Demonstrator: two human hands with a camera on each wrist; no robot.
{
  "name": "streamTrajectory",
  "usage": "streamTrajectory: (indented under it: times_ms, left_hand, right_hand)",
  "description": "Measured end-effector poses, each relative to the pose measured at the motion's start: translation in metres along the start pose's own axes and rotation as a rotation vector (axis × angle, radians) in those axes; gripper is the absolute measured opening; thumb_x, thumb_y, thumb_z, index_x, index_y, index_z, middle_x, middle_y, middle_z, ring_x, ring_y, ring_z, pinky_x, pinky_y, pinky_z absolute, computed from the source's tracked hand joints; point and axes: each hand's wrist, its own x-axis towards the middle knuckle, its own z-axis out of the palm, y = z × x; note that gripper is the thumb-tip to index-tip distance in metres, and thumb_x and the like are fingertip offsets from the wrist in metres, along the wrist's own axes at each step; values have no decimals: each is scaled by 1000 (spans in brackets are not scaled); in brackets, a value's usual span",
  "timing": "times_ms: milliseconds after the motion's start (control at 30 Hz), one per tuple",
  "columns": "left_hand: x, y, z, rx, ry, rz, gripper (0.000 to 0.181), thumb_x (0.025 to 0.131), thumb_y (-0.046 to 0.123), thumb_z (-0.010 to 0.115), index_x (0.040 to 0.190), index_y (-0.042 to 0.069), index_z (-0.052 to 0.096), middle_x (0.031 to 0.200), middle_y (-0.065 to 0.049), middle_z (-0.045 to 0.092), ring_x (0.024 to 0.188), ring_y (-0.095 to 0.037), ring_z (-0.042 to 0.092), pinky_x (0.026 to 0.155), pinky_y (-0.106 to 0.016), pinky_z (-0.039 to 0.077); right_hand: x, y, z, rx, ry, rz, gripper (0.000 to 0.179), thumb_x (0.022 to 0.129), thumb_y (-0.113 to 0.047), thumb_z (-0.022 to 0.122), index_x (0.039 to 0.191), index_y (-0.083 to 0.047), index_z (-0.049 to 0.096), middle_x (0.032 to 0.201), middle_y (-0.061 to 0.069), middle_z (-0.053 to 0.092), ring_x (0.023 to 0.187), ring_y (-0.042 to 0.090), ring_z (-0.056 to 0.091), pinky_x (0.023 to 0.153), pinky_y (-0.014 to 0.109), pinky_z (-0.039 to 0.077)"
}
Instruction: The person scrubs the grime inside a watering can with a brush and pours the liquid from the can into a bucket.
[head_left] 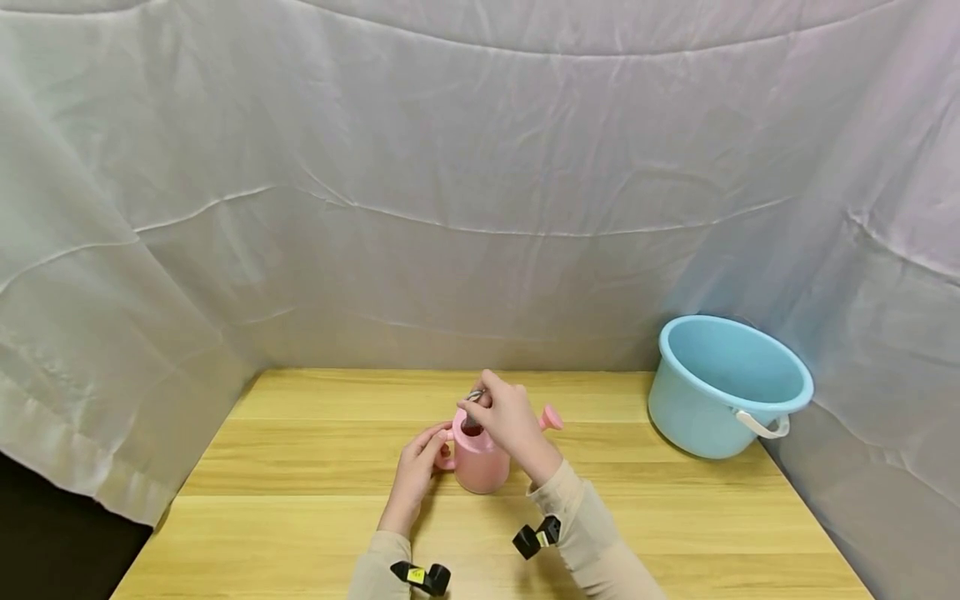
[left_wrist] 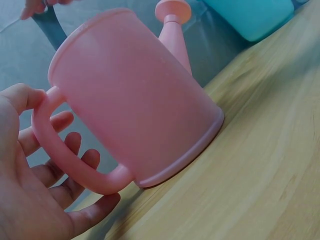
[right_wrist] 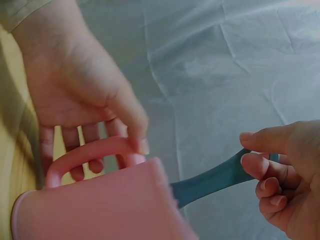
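A pink watering can [head_left: 482, 468] stands upright on the wooden table, its spout [head_left: 551, 417] pointing right. At the left side my left hand [head_left: 414, 477] holds the can's handle [left_wrist: 75, 167], thumb on top and fingers curled through and under the loop. Over the can's mouth, my right hand [head_left: 513, 423] pinches the upper end of a blue-grey tool handle [right_wrist: 215, 184] between thumb and fingers. The handle runs down into the can's opening, and its lower part is hidden inside, so I cannot tell what kind of tool it is.
A light blue bucket [head_left: 686, 408] with a white handle [head_left: 761, 425] stands at the table's back right corner. Grey cloth [head_left: 465, 283] hangs behind the table [head_left: 300, 517] and along both sides.
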Motion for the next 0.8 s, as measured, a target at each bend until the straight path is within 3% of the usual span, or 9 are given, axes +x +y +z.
streamTrajectory:
  times_ms: [100, 500, 800]
  left_hand:
    - [0, 0, -1, 1, -1, 2, 42, 97, 29, 59, 128, 0, 61, 87, -9, 56, 71, -16, 60, 77, -39, 60]
    - [-1, 1, -4, 6, -3, 2, 42, 98, 29, 58, 128, 0, 61, 88, -10, 57, 73, -16, 60, 78, -39, 60]
    - [-1, 0, -5, 2, 1, 7, 40, 98, 28, 58, 127, 0, 62, 91, -12, 58, 77, -16, 59, 78, -40, 61]
  right_hand:
    - [0, -3, -3, -14, 25, -21, 23, 80, -14, 79, 80, -8, 58, 59, 1, 62, 48, 4, 51, 43, 12, 40]
    - [-1, -1, 3, -53, 2, 14, 24, 81, -17, 79, 78, -8, 56, 58, -1, 55, 47, 2, 41, 42, 11, 36]
    - [-1, 4, 10, -268, -146, 112, 29, 85, -28, 75, 74, -12, 54, 58, -2, 51, 51, 10, 43, 44, 18, 31]
